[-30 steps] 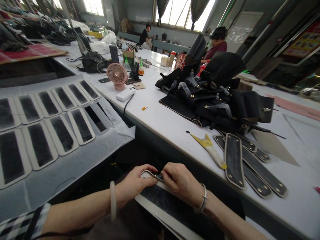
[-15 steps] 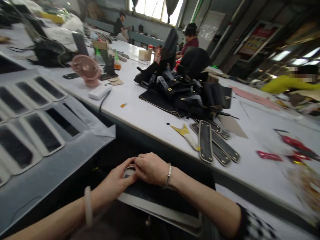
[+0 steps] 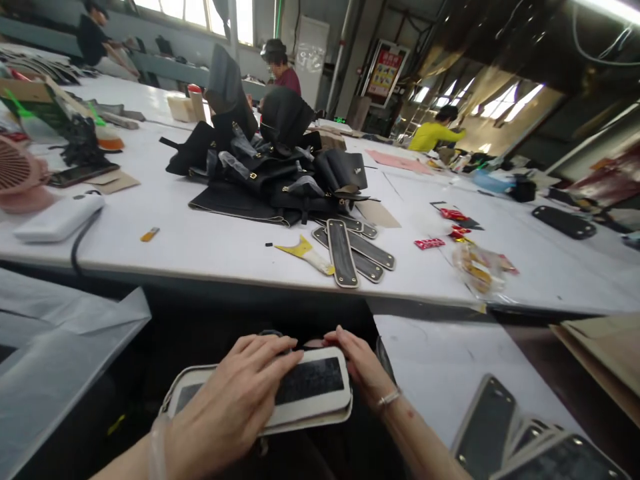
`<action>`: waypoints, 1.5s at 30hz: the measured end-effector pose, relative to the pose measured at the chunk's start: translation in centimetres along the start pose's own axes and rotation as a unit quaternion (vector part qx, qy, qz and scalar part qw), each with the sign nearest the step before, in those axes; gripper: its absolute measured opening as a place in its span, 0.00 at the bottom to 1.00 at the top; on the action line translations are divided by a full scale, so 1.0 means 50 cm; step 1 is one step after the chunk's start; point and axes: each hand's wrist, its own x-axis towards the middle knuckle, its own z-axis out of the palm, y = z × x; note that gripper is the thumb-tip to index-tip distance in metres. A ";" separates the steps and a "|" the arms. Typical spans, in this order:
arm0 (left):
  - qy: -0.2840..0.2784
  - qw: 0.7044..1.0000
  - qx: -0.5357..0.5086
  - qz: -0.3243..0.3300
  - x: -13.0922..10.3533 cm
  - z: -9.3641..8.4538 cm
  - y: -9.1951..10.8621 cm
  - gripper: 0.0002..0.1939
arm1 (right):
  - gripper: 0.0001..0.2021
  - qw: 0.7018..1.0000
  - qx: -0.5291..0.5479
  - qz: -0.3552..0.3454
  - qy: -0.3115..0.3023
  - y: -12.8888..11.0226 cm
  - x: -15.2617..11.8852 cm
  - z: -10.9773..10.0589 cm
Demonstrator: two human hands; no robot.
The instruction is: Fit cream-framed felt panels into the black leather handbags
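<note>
An oblong panel (image 3: pixel 320 401) with rounded corners, a pale border and a black middle lies level over my lap. Across its top rests my left hand (image 3: pixel 245 383), fingers stretched out towards the far edge and thumb hidden. My right hand (image 3: pixel 361 363) closes round the panel's far right corner, its fingertips partly behind the edge. A second pale edge shows under the panel, and dark material surrounds it below. On the table ahead lie several dark strips (image 3: pixel 344 253) with pale edges and metal studs, beside a yellow-and-white scrap (image 3: pixel 306 255).
A heap of black leather bags (image 3: pixel 270 167) stands on the white table (image 3: pixel 210 250). Left are a pink fan (image 3: pixel 20 173) and a white box-like device (image 3: pixel 59 219). More studded panels (image 3: pixel 487 413) lie at lower right, near brown cardboard (image 3: pixel 607 353). Several people work farther back.
The view has swung right. My hands, earlier together at the panel's far end, are now apart: the left across its top, the right at its right end. The panel now lies more crosswise.
</note>
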 end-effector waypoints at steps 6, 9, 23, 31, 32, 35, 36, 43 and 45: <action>-0.067 0.993 -0.089 -0.037 0.050 0.044 0.034 0.38 | 0.19 0.985 -0.102 -0.122 0.068 -0.003 -0.144 0.021; -0.084 0.990 -0.100 -0.053 0.050 0.051 0.034 0.37 | 0.18 0.984 -0.113 -0.127 0.055 -0.001 -0.161 0.018; -0.157 0.984 0.059 0.058 0.050 0.024 0.035 0.39 | 0.21 0.960 0.274 -0.047 0.029 0.071 -0.117 0.021; -0.131 0.986 0.088 0.059 0.065 0.014 0.052 0.31 | 0.30 0.857 0.497 0.103 -0.088 0.124 -0.038 0.109; -0.129 0.985 0.099 0.065 0.067 0.013 0.054 0.30 | 0.29 0.847 0.512 0.110 -0.091 0.121 -0.037 0.111; -0.132 0.976 0.138 0.102 0.068 0.015 0.055 0.28 | 0.27 0.821 0.547 0.133 -0.094 0.109 -0.034 0.110; -0.134 0.973 0.147 0.115 0.068 0.017 0.053 0.27 | 0.27 0.814 0.555 0.143 -0.096 0.106 -0.033 0.110; -0.121 0.973 0.130 0.146 0.070 0.038 0.044 0.33 | 0.24 0.793 0.567 0.195 -0.108 0.096 -0.026 0.119; -0.118 0.972 0.112 0.168 0.072 0.041 0.040 0.32 | 0.23 0.791 0.575 0.188 -0.091 0.101 -0.024 0.121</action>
